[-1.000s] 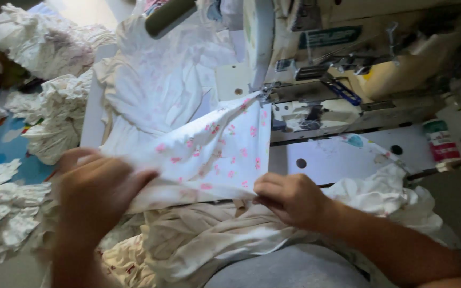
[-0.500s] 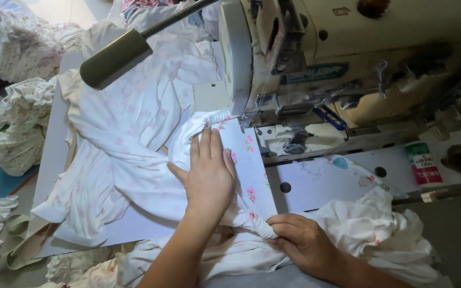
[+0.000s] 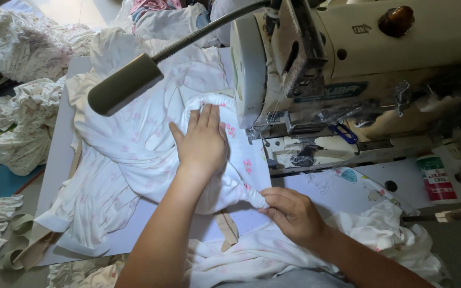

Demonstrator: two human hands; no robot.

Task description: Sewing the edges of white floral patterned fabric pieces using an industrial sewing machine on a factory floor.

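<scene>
Right hand nearest, pinching the gathered corner of the white floral fabric. Left hand spread flat, pressing the cloth on the desk beside the sewing machine. Fabric looks light, limp, probably slippery; best held at bunched hem edge.

White garment printed with small pink flowers, soft and crumpled. Spread in folds across the pale tabletop, just left of the sewing machine's head. Gathered, ruffled edge curving near the needle end. Lower corner twisted into a tight roll at the front. Pressed flat in the middle, pinched at that rolled corner.
</scene>
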